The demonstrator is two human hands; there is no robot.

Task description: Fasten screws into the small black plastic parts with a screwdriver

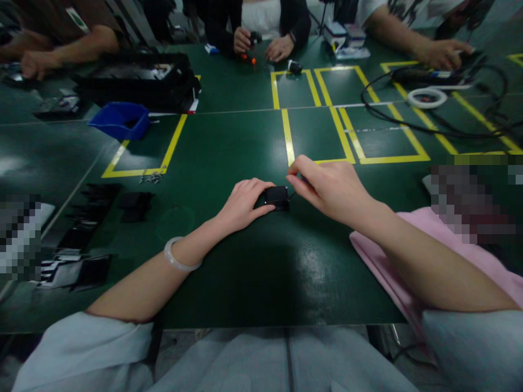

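A small black box-shaped part [278,195] rests on the green table in front of me. My left hand [247,202] grips it from the left, thumb along the near side and fingers at the far side. Just right of the part, my right hand [327,185] is closed in a pinch. A thin dark piece sticks out from under its fingers toward the part; whether it is a wire or a tool tip I cannot make out.
Small metal pieces [152,177], a blue bin [121,120] and black parts [134,206] lie to the left. Pink cloth [392,239] covers the right side. Yellow tape [288,136] marks the table. Black cable [379,111] coils at the far right. Co-workers' hands [280,49] are across the table.
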